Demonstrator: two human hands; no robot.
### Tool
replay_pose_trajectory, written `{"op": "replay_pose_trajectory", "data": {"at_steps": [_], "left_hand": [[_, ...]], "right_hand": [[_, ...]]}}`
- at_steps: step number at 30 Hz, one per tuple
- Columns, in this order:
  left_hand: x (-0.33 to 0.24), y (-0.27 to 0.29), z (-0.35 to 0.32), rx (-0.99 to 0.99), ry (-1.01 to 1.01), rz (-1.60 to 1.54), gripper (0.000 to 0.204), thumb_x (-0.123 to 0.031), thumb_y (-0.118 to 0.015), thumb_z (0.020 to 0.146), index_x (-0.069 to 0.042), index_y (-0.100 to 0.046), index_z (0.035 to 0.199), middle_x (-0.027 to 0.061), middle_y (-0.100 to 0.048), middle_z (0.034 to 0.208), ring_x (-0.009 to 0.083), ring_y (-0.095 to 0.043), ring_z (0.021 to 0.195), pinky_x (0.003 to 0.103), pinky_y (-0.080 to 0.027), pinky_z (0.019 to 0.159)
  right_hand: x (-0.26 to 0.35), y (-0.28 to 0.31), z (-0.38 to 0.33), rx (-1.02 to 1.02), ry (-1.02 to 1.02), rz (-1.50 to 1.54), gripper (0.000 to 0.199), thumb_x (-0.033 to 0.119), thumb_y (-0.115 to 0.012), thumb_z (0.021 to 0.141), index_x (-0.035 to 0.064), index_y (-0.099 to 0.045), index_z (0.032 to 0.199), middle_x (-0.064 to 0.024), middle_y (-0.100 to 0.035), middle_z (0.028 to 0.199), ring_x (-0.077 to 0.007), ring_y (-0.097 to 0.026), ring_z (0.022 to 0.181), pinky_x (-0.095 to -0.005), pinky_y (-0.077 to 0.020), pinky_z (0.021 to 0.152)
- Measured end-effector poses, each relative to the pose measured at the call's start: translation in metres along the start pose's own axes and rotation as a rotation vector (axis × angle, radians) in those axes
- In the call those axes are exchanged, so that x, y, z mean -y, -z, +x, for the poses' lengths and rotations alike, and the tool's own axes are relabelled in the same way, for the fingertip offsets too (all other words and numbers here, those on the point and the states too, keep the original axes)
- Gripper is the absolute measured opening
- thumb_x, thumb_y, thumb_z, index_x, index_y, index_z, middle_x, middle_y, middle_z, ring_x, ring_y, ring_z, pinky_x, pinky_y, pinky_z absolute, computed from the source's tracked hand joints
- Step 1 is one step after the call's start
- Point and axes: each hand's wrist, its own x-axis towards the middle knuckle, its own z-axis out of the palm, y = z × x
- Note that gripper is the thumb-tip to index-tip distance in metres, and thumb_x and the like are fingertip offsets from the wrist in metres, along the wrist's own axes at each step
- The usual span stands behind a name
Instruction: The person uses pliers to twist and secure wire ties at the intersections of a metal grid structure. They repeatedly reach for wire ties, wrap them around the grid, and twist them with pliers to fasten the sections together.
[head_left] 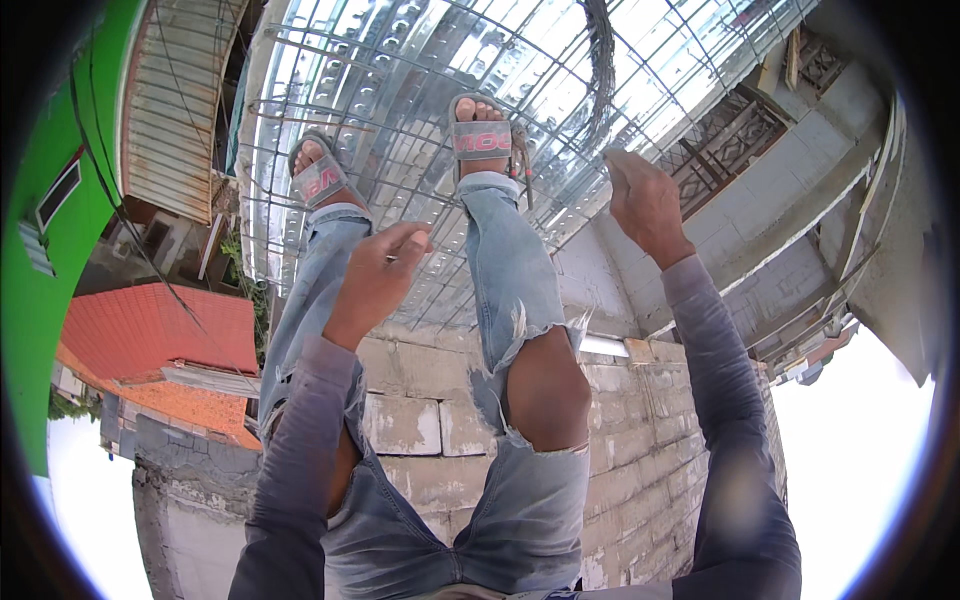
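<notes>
My left hand [380, 280] is held in front of my left shin, its fingers curled and thumb drawn in. A small pale spot shows at its fingers; whether it holds anything I cannot tell. My right hand [645, 205] is to the right of my right foot, fingers bent together toward the thumb, and anything inside is hidden. Beyond it a dark bundle of thin wire [598, 70] lies across the steel bar mesh [400, 75]. Close beside my right sandal [482, 140] is a small tool with reddish handle ends [528, 180], partly lost against the mesh.
Shiny corrugated metal decking [340, 60] lies under the mesh and my sandalled feet. A concrete block wall [640, 440] drops away below the deck edge. Red roofing [165, 330] and a green wall [35, 250] stand at the left, with dark cables [120, 210] hanging there.
</notes>
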Motion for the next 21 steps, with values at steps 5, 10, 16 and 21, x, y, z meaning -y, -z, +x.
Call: {"op": "replay_pose_trajectory", "data": {"at_steps": [5, 10, 16, 21], "left_hand": [[-0.069, -0.043, 0.023, -0.016, -0.064, -0.516, 0.045, -0.034, -0.054, 0.112, 0.002, -0.066, 0.136, 0.0110, -0.077, 0.113, 0.0162, -0.071, 0.104, 0.030, -0.054, 0.092], [-0.068, 0.003, 0.046, -0.284, -0.197, -0.519, 0.043, -0.034, -0.052, 0.113, 0.002, -0.070, 0.127, 0.0105, -0.078, 0.108, 0.0146, -0.071, 0.098, 0.029, -0.053, 0.085], [-0.039, 0.086, 0.102, -0.181, -0.111, -0.324, 0.047, -0.035, -0.066, 0.104, 0.007, -0.072, 0.123, 0.0159, -0.079, 0.100, 0.0173, -0.074, 0.096, 0.031, -0.059, 0.084], [0.032, 0.114, 0.178, -0.460, -0.094, 0.048, 0.041, -0.029, -0.068, 0.098, -0.003, -0.073, 0.128, 0.0166, -0.078, 0.114, 0.0279, -0.075, 0.106, 0.039, -0.057, 0.095]], "right_hand": [[0.138, 0.007, 0.010, 0.169, 0.127, 0.406, 0.016, 0.005, -0.065, 0.096, 0.0013, -0.074, 0.110, -0.0213, -0.075, 0.102, -0.0406, -0.073, 0.091, -0.0463, -0.0578, 0.079], [0.187, -0.005, 0.053, 0.252, 0.017, 0.562, 0.017, 0.006, -0.065, 0.096, -0.0005, -0.076, 0.108, -0.0233, -0.075, 0.097, -0.0412, -0.074, 0.087, -0.0443, -0.0576, 0.077], [0.152, -0.052, 0.148, 0.218, 0.023, 0.156, 0.026, 0.011, -0.061, 0.098, -0.0018, -0.078, 0.113, -0.0239, -0.078, 0.099, -0.0353, -0.077, 0.089, -0.0391, -0.0581, 0.084], [0.100, -0.124, 0.216, 0.187, 0.124, -0.132, 0.027, 0.012, -0.061, 0.093, 0.0008, -0.081, 0.107, -0.0252, -0.077, 0.099, -0.0417, -0.075, 0.095, -0.0449, -0.0589, 0.090]]}}
